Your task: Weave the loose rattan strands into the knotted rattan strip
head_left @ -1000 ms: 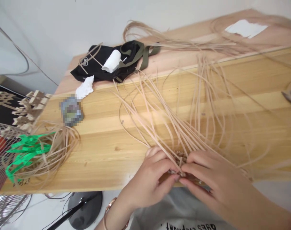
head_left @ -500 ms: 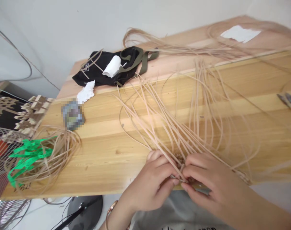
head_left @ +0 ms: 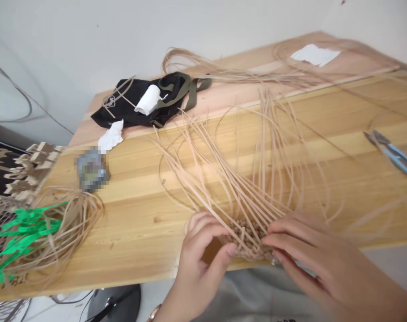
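Note:
A small piece of rattan weaving lies at the table's front edge, long loose strands fanning out from it across the wood. At its left end is my left hand, thumb and index finger spread apart, their tips close to the weave. My right hand pinches the right part of the weave between thumb and fingers. Part of the piece is hidden behind the right fingers.
Blue-handled snips lie at the right. A black bag with a white paper roll on it is at the back left. A coil of rattan with green ribbon sits at the left. White paper lies at the back right.
My left hand has opened and drawn away to the left from the strand it pinched, uncovering more of the weave. My right hand stays at the piece. The view has shifted to the right.

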{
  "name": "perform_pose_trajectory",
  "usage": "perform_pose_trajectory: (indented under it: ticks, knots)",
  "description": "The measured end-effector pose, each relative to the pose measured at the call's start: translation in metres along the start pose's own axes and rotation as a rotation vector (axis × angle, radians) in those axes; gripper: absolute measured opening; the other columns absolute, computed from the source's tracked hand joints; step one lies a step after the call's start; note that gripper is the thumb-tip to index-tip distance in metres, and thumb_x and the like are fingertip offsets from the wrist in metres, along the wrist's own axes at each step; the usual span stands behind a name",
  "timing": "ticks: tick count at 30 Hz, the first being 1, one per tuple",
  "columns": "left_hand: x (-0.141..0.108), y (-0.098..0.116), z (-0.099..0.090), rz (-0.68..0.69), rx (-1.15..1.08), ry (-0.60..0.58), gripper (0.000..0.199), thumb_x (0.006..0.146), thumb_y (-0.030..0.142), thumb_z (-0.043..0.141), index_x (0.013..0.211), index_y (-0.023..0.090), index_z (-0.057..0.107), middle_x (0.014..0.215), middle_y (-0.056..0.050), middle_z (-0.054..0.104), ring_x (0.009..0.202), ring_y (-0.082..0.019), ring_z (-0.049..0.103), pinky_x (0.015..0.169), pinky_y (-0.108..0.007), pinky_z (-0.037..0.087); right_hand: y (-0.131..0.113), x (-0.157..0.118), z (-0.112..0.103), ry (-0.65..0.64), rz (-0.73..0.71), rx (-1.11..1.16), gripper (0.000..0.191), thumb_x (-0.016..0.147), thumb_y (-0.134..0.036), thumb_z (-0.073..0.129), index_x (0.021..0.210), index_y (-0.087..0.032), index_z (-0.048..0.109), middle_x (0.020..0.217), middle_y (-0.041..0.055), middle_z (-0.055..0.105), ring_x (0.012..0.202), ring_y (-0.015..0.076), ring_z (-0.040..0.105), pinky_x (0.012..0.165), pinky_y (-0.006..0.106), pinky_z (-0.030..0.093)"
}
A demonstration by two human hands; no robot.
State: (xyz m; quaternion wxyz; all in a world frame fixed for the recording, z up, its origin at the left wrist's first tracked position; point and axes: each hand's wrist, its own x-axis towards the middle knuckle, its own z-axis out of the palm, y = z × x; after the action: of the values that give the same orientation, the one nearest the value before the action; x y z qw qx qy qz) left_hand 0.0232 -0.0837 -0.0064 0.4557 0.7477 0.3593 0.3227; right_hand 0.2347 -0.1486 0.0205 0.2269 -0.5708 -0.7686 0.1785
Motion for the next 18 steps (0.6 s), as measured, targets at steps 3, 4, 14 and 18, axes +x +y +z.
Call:
perform_pose_trajectory:
  ticks: [3,4,14,18]
  knots:
    - [0.004,0.003,0.005,-0.016,-0.031,0.093,0.004,0.087,0.02,0.061,0.087,0.024,0.062,0.085,-0.002,0.062,0.09,-0.019,0.054,0.082,-0.035,0.041,-0.005,0.003,0.002,-0.003,-0.003,0.047,0.022,0.087,-0.012,0.045,0.091,-0.021,0.065,0.088,0.0055,0.065,0.082,0.0223,0.061,0.072,0.04,0.051]
    - [0.006,0.004,0.006,-0.023,-0.045,0.099,0.005,0.087,0.019,0.061,0.085,0.024,0.062,0.082,-0.001,0.061,0.087,-0.018,0.055,0.079,-0.034,0.042,-0.007,0.005,0.004,-0.007,0.014,0.084,0.022,0.088,-0.012,0.046,0.091,-0.021,0.065,0.089,0.0052,0.065,0.083,0.0219,0.06,0.074,0.039,0.05]
    - [0.016,0.009,0.012,-0.104,-0.098,0.052,0.01,0.09,0.023,0.056,0.081,0.02,0.059,0.08,-0.003,0.061,0.08,-0.017,0.056,0.075,-0.032,0.043,-0.012,0.038,0.005,-0.185,0.27,0.338,0.018,0.079,-0.007,0.065,0.067,-0.021,0.065,0.07,-0.002,0.059,0.071,0.0151,0.056,0.063,0.028,0.041]
    - [0.017,0.003,0.016,-0.17,-0.121,0.113,0.012,0.091,0.027,0.054,0.083,0.02,0.059,0.081,-0.003,0.061,0.081,-0.017,0.057,0.075,-0.031,0.044,-0.01,0.04,0.002,-0.215,0.275,0.306,0.017,0.079,-0.007,0.063,0.067,-0.019,0.065,0.071,-0.0012,0.059,0.072,0.0149,0.055,0.064,0.028,0.041]
